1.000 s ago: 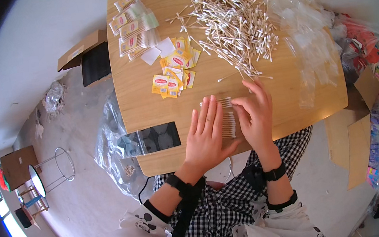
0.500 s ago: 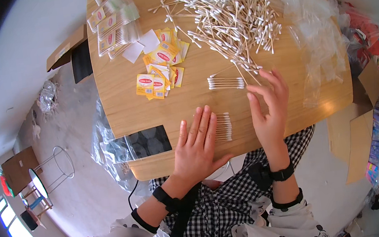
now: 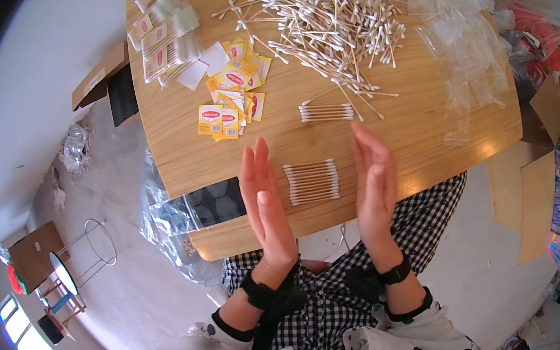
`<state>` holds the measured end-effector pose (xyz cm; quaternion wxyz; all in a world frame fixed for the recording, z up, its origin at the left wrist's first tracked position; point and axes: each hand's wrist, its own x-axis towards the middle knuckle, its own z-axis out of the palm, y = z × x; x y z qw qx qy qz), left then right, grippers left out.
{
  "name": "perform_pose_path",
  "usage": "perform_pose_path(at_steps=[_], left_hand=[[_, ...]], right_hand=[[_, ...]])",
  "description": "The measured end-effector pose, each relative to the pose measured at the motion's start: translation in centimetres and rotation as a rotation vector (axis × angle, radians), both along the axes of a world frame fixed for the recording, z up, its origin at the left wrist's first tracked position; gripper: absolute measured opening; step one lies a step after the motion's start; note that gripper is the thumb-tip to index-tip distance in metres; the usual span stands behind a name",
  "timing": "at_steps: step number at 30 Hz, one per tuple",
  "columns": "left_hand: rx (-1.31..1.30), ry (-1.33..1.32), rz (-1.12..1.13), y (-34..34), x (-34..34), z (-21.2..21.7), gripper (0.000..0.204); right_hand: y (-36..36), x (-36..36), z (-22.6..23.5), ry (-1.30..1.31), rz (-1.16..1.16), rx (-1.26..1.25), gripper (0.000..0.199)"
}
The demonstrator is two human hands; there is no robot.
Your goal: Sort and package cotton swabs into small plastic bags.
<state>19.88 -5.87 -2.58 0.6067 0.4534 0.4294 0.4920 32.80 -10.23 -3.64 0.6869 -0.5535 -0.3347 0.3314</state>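
Both flat & empty: L hand (image 3: pixel 269 213) & R hand (image 3: pixel 375 197) upright, flanking swab row (image 3: pixel 312 182) on tbl (image 3: pixel 419 112).

Swab row (image 3: pixel 312 182): white-tipped sticks lying flat, parallel, at my twelve o'clock.
Small swab bunch (image 3: pixel 327 112): at the row's one o'clock.

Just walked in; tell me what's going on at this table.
A person holds the open left hand and right hand on either side of a neat row of cotton swabs, with nothing in either grip. A smaller bunch of swabs lies just beyond, before a loose swab heap. Yellow printed cards and swab-filled packets lie to the left, clear plastic bags to the right.
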Motion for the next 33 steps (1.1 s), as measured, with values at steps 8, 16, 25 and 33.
perform_pose_path(at_steps=[8,16,25,33], left_hand=[[-0.070,-0.084,-0.016,-2.0,0.5,-1.7,0.081],[-0.006,-0.071,-0.013,-2.8,-0.9,-1.3,0.080],[0.023,-0.147,0.023,-2.9,-0.7,-1.4,0.077],[-0.005,-0.209,0.033,-2.5,-0.6,-1.2,0.074]], right_hand=[[0.7,-2.3,0.0,-0.128,0.101,-0.103,0.046],[1.6,-1.8,-0.1,-0.580,0.056,-0.222,0.040],[3.1,-2.7,-1.0,-1.302,0.165,-0.460,0.053],[3.7,-3.8,-0.7,-1.198,0.231,-0.373,0.055]])
